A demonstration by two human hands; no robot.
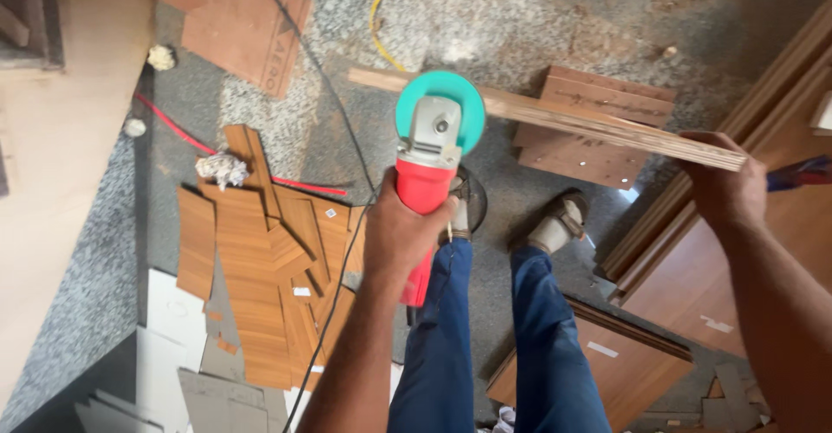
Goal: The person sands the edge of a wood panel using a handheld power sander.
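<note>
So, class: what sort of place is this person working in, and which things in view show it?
Probably a carpentry or fit-out site: the left hand grips an angle grinder, the right hand holds a plywood strip, and laminate offcuts litter the floor.

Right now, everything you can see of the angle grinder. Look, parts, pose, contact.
The angle grinder has a red plastic-looking body, a grey metal gear head and a round teal disc guard at its far end. It is held in the air above the floor, pointing away from the person, its disc end meeting the edge of a long plywood strip. The left hand wraps around the red body; a thin black cable trails across the floor beside it.
</note>
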